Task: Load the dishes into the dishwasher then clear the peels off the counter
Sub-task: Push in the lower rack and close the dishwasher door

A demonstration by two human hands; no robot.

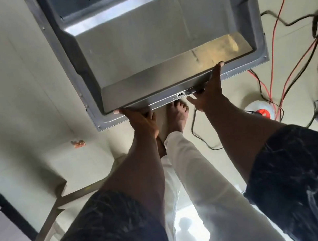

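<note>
Gripping dishwasher door (149, 37) edge w/ L hand (140, 119), R hand (209, 92) flat atop.

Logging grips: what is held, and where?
The dishwasher door, by its near edge: left hand grips near the corner; right hand lies over it by the latch.

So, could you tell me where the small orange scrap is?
The orange scrap lies on the floor at left in the head view, beside the near corner of the open dishwasher door.

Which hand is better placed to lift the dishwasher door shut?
Left, likely: the left hand grips the front edge of the dishwasher door, fingers curled underneath. The right hand lies open over the edge, fingers straight.
</note>
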